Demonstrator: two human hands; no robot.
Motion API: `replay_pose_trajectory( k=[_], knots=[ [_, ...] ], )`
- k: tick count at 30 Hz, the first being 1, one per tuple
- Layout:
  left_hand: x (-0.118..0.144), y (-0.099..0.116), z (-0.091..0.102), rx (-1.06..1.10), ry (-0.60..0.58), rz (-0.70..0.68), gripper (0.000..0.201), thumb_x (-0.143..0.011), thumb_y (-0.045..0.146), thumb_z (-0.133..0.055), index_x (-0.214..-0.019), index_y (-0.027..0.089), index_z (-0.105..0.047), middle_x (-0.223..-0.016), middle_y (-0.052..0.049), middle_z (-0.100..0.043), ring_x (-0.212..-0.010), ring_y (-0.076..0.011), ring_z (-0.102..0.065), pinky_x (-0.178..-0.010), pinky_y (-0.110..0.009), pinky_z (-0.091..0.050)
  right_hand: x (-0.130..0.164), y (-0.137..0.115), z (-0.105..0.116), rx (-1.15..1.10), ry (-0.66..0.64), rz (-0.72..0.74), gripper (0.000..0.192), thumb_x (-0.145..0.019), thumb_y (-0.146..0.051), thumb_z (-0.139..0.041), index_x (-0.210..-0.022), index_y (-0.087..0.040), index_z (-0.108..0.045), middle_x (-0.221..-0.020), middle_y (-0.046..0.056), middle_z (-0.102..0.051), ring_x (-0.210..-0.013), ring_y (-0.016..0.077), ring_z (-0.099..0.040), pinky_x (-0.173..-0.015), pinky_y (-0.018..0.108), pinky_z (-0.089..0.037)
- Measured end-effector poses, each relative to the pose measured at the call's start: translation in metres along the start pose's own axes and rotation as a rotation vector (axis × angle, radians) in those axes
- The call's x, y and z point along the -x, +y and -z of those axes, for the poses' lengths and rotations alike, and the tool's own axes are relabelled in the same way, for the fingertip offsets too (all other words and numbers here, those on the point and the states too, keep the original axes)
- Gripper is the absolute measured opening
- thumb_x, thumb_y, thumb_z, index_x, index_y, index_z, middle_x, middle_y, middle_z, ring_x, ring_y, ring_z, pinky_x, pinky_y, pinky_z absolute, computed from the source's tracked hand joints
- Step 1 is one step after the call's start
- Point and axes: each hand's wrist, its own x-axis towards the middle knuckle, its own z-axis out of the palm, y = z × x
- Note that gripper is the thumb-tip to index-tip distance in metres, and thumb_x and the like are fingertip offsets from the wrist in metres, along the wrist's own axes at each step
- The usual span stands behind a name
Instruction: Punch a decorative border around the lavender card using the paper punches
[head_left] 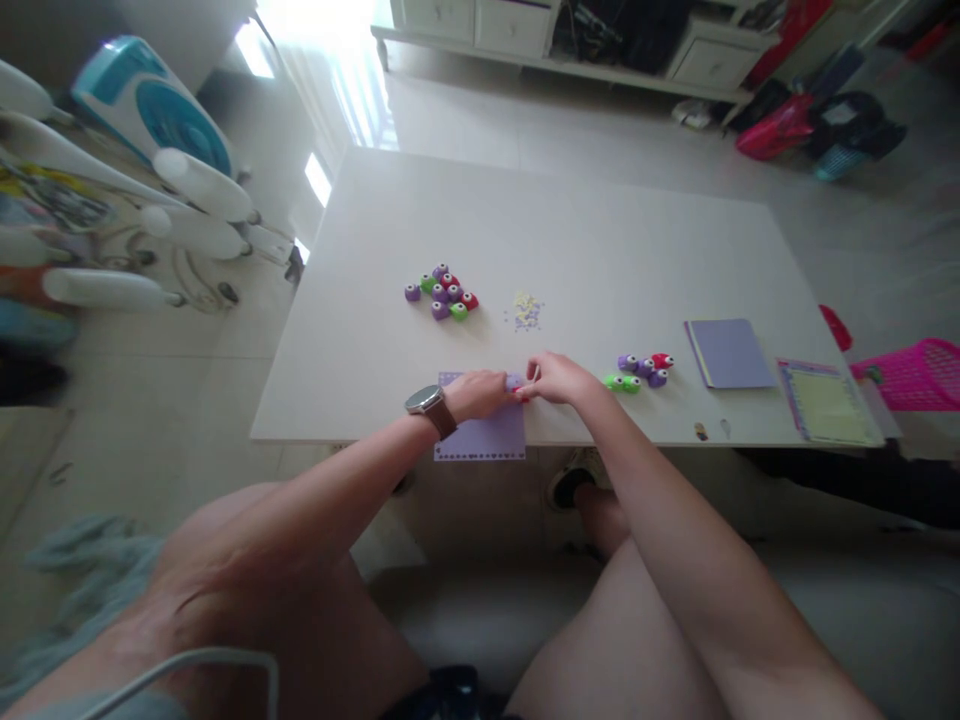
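Both hands meet at the near edge of the white table (pixel 570 215). The left hand (pixel 478 393), watch (pixel 429 403) on the wrist, lies on a lilac sheet of paper (pixel 487 437) that hangs a little over the table's front edge. The right hand (pixel 559 380) is closed right beside it, fingers curled round something small with a glimpse of red between the two hands. It looks like one of the little paper punches, though from here I cannot tell for sure, nor how firmly the left fingers pinch the sheet.

Just to the right sits a small cluster of punches (pixel 643 370), purple, green and red. A bigger cluster (pixel 442 292) lies further back on the left, and between them a scatter of tiny paper bits (pixel 527 311). Off to the right lies a purple pad (pixel 730 353), and beyond it a yellow sheet with a patterned border (pixel 825 402).

What could go wrong? That sheet overhangs the edge, so if the left hand lifts, I'd judge it could slide off onto the floor. A press with the paper skewed would put the cut crooked along the border. And the right forearm lies close to the near cluster; a careless sweep could knock those pieces off.
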Motion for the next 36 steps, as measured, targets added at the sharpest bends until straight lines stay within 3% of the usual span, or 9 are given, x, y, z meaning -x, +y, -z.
replay_pose_trajectory(
  k=[4,9,13,18,26,31,36],
  knots=[
    [0.007,-0.002,-0.005,-0.002,0.000,-0.018,0.042,-0.099,0.048,-0.056,-0.122,0.013,-0.059,-0.116,-0.018,-0.070,-0.106,-0.0301,-0.071,-0.089,-0.037,-0.054,0.017,0.002,0.012,0.046,0.017,-0.014,0.033,-0.084,-0.041,-0.080,-0.104,-0.016,-0.072,-0.108,0.011,-0.078,-0.096,0.0217,-0.070,-0.073,0.026,-0.047],
    [0.016,0.005,-0.004,-0.074,-0.005,-0.036,0.054,-0.087,0.042,-0.074,-0.127,0.012,-0.055,-0.125,-0.020,-0.065,-0.110,-0.0332,-0.069,-0.095,-0.042,-0.054,0.026,0.003,0.017,0.029,0.014,-0.017,0.033,-0.082,-0.036,-0.080,-0.108,-0.017,-0.072,-0.111,0.009,-0.077,-0.094,0.0204,-0.071,-0.074,0.025,-0.049],
    [0.018,0.009,-0.002,-0.089,-0.015,-0.039,0.053,-0.087,0.038,-0.075,-0.127,0.011,-0.054,-0.127,-0.020,-0.064,-0.116,-0.0333,-0.067,-0.099,-0.042,-0.053,0.020,0.001,0.008,0.072,-0.002,0.051,0.030,-0.076,-0.024,-0.082,-0.105,-0.019,-0.074,-0.106,0.007,-0.078,-0.091,0.0185,-0.071,-0.073,0.023,-0.048],
    [0.016,0.007,-0.003,-0.073,-0.012,-0.041,0.052,-0.087,0.039,-0.074,-0.127,0.011,-0.054,-0.126,-0.021,-0.063,-0.117,-0.0338,-0.066,-0.099,-0.043,-0.053,0.014,0.003,0.001,0.153,0.034,0.096,0.015,-0.082,-0.019,-0.072,-0.096,-0.020,-0.077,-0.100,0.007,-0.079,-0.090,0.0190,-0.071,-0.073,0.024,-0.047],
    [0.016,0.007,-0.002,-0.059,-0.020,-0.034,0.049,-0.089,0.039,-0.070,-0.128,0.013,-0.054,-0.128,-0.021,-0.062,-0.118,-0.0329,-0.065,-0.099,-0.042,-0.052,0.017,0.018,0.009,0.266,0.006,0.017,0.020,-0.083,-0.016,-0.067,-0.099,-0.019,-0.077,-0.105,0.011,-0.079,-0.092,0.0228,-0.071,-0.072,0.027,-0.047],
    [0.015,0.007,-0.003,-0.051,-0.020,-0.033,0.050,-0.089,0.040,-0.070,-0.128,0.013,-0.054,-0.126,-0.021,-0.063,-0.116,-0.0332,-0.066,-0.098,-0.043,-0.053,0.019,0.017,0.012,0.122,-0.001,0.107,0.029,-0.076,-0.013,-0.073,-0.105,-0.018,-0.073,-0.107,0.008,-0.077,-0.094,0.0196,-0.070,-0.075,0.023,-0.049],
    [0.013,0.004,-0.007,-0.052,0.000,-0.030,0.050,-0.089,0.039,-0.070,-0.128,0.013,-0.055,-0.125,-0.020,-0.063,-0.115,-0.0331,-0.067,-0.098,-0.043,-0.053,0.022,0.011,0.015,-0.049,-0.069,0.203,0.030,-0.074,-0.001,-0.066,-0.099,-0.017,-0.073,-0.101,0.005,-0.078,-0.092,0.0161,-0.071,-0.077,0.019,-0.050]
  ],
)
